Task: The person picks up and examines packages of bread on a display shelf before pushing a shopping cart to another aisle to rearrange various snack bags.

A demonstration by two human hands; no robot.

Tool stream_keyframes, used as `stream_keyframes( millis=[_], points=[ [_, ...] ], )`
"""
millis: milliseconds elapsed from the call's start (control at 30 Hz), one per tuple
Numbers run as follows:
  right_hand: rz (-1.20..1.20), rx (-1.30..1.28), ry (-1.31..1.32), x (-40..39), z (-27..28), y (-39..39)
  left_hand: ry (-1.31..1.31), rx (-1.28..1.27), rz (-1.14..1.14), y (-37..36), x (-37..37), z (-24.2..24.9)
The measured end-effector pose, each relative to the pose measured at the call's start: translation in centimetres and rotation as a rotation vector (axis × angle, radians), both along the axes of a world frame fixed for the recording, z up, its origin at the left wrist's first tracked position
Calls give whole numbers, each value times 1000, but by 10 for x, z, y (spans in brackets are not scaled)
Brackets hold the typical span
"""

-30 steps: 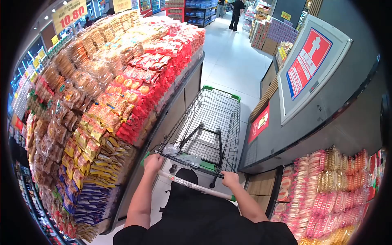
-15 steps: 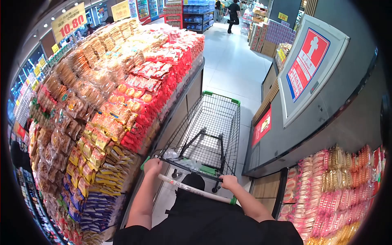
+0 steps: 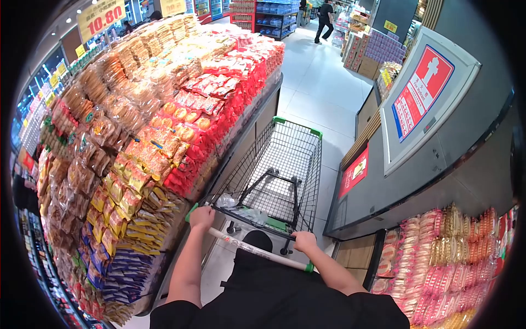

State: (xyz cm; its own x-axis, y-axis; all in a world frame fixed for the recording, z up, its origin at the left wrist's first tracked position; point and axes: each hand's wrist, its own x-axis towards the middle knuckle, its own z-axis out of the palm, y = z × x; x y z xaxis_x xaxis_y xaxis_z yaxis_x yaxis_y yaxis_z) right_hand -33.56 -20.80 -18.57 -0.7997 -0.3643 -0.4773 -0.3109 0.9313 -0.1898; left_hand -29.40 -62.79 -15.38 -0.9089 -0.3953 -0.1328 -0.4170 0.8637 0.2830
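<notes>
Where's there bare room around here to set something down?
Most of the shopping cart is bare, beyond the clear plastic near the handle. Past it, open floor runs between the snack display on the left and the grey wall on the right. That display and the packets at lower right are crowded.

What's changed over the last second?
The packaged snacks and the fire hydrant sign slid slightly right in view, probably a small camera turn to the left. The distant person in black, feet close together at first, is now in a wide stride. Nothing was taken up or let go. Unchanged: left hand and right hand on the shopping cart, which sits about where it did in view.
</notes>
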Motion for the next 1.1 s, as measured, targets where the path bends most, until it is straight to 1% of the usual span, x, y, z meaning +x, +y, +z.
stream_keyframes(
  millis=[67,467,700,767,867,900,967,1000,1067,1100],
  points=[
    [-11,-15,34,-2,-1,2,-20,22,10,2,0,2],
    [-10,-52,47,-10,-1,7,-73,24,64,10,-3,6],
    [-30,-29,3,-18,8,6,-114,2,42,12,-8,7],
    [-33,9,-30,-20,11,5,-183,6,26,11,-8,5],
    [-38,-27,-18,-23,1,9,-226,-54,12,11,-10,-1],
    [-42,-32,-20,-25,-1,8,-228,-59,9,12,-12,6],
    [-19,-18,-22,-26,-4,9,-301,36,-27,16,-15,18],
    [-20,-21,-22,-26,-2,9,-301,33,-27,18,-18,16],
    [-14,9,-44,-29,3,6,-103,-275,-233,18,-30,11],
    [-18,2,-40,-30,4,6,-173,-257,-303,19,-35,13]
  ],
)
